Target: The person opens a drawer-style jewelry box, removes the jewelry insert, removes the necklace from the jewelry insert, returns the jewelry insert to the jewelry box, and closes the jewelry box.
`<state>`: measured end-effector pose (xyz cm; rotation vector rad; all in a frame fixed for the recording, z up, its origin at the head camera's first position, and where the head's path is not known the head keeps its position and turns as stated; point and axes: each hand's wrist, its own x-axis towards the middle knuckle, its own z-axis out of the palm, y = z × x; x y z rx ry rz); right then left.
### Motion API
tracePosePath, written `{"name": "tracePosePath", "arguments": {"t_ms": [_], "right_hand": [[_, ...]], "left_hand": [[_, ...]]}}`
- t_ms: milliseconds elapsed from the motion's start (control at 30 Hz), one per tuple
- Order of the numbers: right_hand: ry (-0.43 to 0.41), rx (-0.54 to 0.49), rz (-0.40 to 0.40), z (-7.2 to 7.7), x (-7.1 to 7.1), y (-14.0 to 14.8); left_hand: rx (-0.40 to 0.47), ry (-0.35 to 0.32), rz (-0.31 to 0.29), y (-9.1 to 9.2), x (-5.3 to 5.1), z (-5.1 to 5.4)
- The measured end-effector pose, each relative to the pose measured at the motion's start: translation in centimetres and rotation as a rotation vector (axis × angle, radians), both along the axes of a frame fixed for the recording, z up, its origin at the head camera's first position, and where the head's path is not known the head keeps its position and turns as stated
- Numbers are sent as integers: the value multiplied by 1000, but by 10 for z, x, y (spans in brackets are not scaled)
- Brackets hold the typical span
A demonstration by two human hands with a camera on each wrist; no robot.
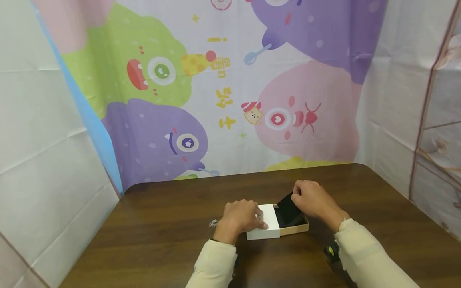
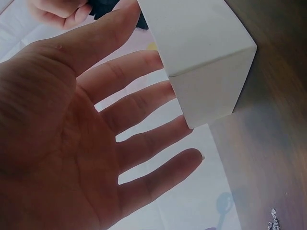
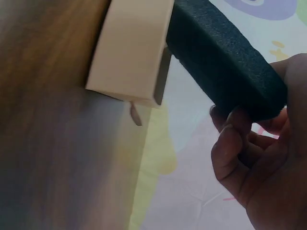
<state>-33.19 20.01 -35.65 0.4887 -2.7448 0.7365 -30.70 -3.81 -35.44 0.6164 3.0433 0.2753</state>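
A white box sleeve (image 1: 268, 218) lies on the table with a tan inner tray (image 1: 294, 229) pulled partly out to the right. My left hand (image 1: 242, 218) grips the sleeve, thumb on the near side and fingers on the far side; the left wrist view shows the white sleeve (image 2: 206, 57) between them. My right hand (image 1: 313, 199) pinches the end of a black foam block (image 1: 288, 210), which is tilted up out of the tray. Seen from the right wrist, the foam (image 3: 230, 57) slants beside the tan tray (image 3: 129, 52), from which a small ribbon tab hangs.
A small silvery chain-like item (image 1: 213, 223) lies left of my left hand. A dark object with a yellow spot (image 1: 331, 251) is by my right sleeve. Behind the brown table (image 1: 173, 232) hangs a cartoon-printed cloth.
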Motion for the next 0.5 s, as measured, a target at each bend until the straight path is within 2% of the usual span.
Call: {"name": "tracePosePath", "arguments": {"t_ms": [200,367,500], "right_hand": [[-53,20,-7,-1,2,0],[-55,13,0,-7,3,0],[-53,-7,-3,-5,3,-2]], "left_hand": [[-12,1,0,2,0,-1],[0,0,12,2,2,-3],[8,14,9,0,0,-2]]}}
